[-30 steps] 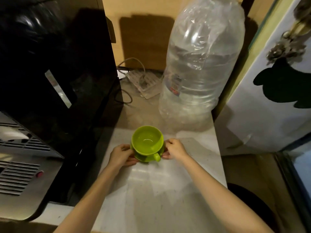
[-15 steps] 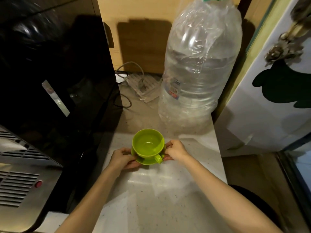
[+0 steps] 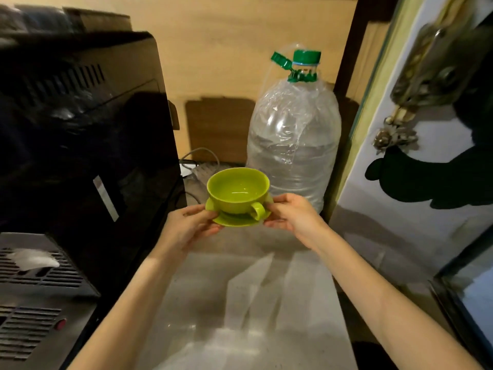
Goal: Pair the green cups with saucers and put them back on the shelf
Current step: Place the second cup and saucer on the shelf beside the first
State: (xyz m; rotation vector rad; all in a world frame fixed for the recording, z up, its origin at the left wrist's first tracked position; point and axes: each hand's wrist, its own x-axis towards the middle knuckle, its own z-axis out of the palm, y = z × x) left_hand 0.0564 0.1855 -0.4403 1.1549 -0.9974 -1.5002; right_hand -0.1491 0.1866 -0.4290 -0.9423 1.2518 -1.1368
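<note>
The left hand (image 3: 190, 225) and right hand (image 3: 292, 214) each pinch an edge of the saucer (image 3: 234, 220), held above the table (image 3: 240, 303) with the cup (image 3: 237, 192) loose on it, so any tilt could slide the cup off.

A large clear plastic water bottle (image 3: 293, 145) is seen standing upright at the back of a pale speckled countertop (image 3: 240, 303), topped by a green cap (image 3: 306, 57) whose flip lid is tilted open to the left. A glossy black appliance (image 3: 80, 134) is set along the left side, with a grey vented machine (image 3: 34, 297) in front of it bearing a small red button (image 3: 60, 323). A white cable (image 3: 200, 153) is found between the appliance and the bottle, against a wooden back wall (image 3: 226, 49). At the right, a white panel (image 3: 416, 188) with a dark shape painted on it is visible.
</note>
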